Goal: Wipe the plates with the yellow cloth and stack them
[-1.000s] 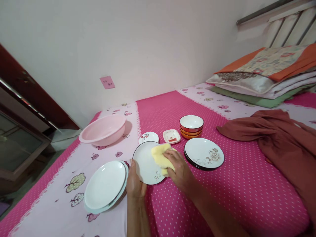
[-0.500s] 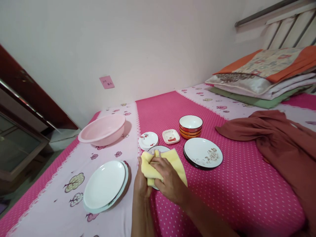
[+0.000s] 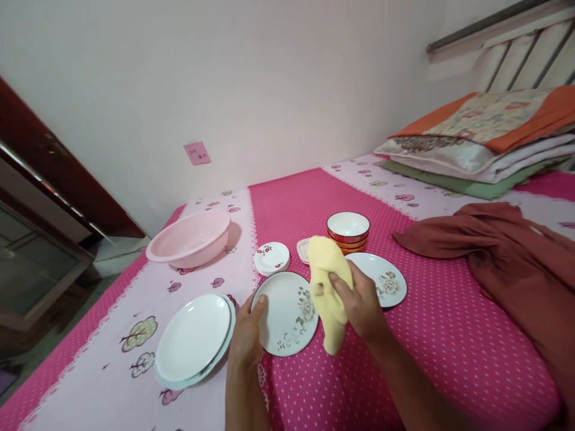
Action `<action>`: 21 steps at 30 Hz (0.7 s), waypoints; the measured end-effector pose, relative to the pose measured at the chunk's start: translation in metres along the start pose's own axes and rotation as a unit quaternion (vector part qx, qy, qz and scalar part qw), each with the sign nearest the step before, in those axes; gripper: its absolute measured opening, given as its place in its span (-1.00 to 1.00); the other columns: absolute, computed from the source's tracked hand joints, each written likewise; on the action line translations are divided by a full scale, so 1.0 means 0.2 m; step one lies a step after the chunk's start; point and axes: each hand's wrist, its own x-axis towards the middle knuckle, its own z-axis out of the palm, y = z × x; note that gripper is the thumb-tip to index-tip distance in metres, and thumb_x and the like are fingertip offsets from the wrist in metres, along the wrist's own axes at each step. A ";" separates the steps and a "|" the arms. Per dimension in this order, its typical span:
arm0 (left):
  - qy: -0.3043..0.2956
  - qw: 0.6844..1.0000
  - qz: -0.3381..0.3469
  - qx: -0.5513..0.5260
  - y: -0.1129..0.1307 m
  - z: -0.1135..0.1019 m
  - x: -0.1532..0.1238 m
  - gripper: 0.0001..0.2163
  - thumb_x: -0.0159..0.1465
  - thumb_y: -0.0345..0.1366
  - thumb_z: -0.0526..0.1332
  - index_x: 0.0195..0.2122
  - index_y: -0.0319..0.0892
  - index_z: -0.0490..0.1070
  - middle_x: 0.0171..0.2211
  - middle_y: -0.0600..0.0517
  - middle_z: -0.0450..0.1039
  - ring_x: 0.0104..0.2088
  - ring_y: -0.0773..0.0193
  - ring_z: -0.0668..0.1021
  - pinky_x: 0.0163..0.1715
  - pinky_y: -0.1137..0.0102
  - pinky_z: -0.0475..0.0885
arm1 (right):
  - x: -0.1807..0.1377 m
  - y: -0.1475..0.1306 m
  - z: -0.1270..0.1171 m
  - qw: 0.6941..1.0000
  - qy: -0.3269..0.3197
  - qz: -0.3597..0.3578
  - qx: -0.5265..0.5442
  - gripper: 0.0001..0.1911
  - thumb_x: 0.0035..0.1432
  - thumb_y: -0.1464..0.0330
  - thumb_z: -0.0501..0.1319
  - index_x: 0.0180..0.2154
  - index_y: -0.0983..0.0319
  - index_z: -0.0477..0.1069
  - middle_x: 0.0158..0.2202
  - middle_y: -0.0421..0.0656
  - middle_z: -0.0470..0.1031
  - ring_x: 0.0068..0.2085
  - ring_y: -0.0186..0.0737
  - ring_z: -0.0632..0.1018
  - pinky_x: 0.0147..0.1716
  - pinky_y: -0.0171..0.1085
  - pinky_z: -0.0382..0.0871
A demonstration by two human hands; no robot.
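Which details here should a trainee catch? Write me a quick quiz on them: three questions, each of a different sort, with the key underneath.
1. What does the right hand hold?
2. True or false: the left hand grips a flowered plate near its edge.
3. How does the pink basin stand?
A) upside down
B) on its side
C) upright, open side up

Key:
1. A yellow cloth
2. True
3. C

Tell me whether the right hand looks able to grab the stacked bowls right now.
Probably not: the right hand is gripping the yellow cloth. Otherwise, the stacked bowls look close enough, with nothing on top.
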 end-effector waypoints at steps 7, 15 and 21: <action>-0.254 0.961 -0.049 0.095 0.00 0.05 -0.09 -0.63 0.04 -0.51 0.50 -0.10 -0.19 0.70 -0.29 -0.11 0.72 -0.14 -0.18 0.71 -0.16 0.14 0.63 | -0.04 -0.14 0.03 0.953 -0.247 -0.126 -0.124 -0.18 -0.01 0.27 0.49 0.30 0.11 0.40 0.21 -0.03 0.52 0.20 0.18 0.49 0.24 0.08 0.28; -0.273 0.944 -0.021 0.185 0.03 0.04 -0.10 -0.77 0.19 -0.33 0.44 -0.12 -0.20 0.71 -0.24 -0.10 0.72 -0.21 -0.04 0.71 -0.20 0.28 0.57 | 0.00 -0.05 0.00 0.940 -0.319 -0.041 -0.111 -0.60 0.08 0.28 0.45 0.00 0.10 0.61 -0.11 -0.16 0.65 -0.08 -0.02 0.58 -0.07 -0.19 0.38; -0.206 0.970 -0.028 0.129 0.03 -0.04 -0.08 -0.50 0.18 -0.13 0.49 0.08 -0.28 0.58 -0.20 -0.19 0.71 -0.31 0.02 0.71 -0.31 0.29 0.57 | 0.02 0.01 -0.03 0.931 -0.344 0.113 0.052 -0.61 0.09 0.16 0.46 -0.11 0.24 0.60 -0.24 -0.15 0.66 -0.23 -0.07 0.61 -0.31 -0.28 0.42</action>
